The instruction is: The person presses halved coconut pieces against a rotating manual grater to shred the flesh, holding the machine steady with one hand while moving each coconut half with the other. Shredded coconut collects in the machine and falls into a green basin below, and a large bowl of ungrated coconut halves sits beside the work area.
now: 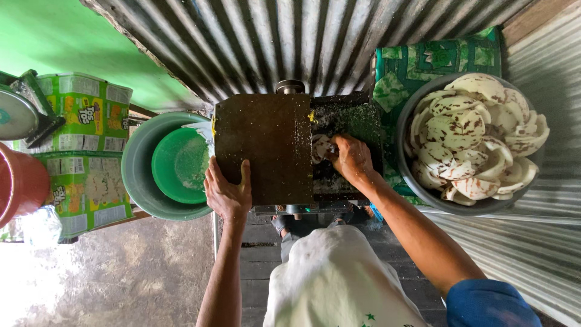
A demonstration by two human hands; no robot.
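Observation:
A dark metal grating machine (266, 145) stands in front of me, flecked with white shreds. My left hand (228, 191) rests flat on the near left edge of its cover, fingers apart. My right hand (351, 158) presses a white coconut piece (321, 147) into the machine's opening, fingers curled over it. A big grey bowl (417, 188) at the right holds several white coconut halves with brown patches (472, 136).
A grey basin (136, 175) with a green plastic bowl (180, 165) inside sits left of the machine. Green printed cartons (85, 151) and a red bucket (21, 181) stand further left. Corrugated metal sheets (302, 36) surround the spot; a green patterned cloth (423, 57) lies under the bowl.

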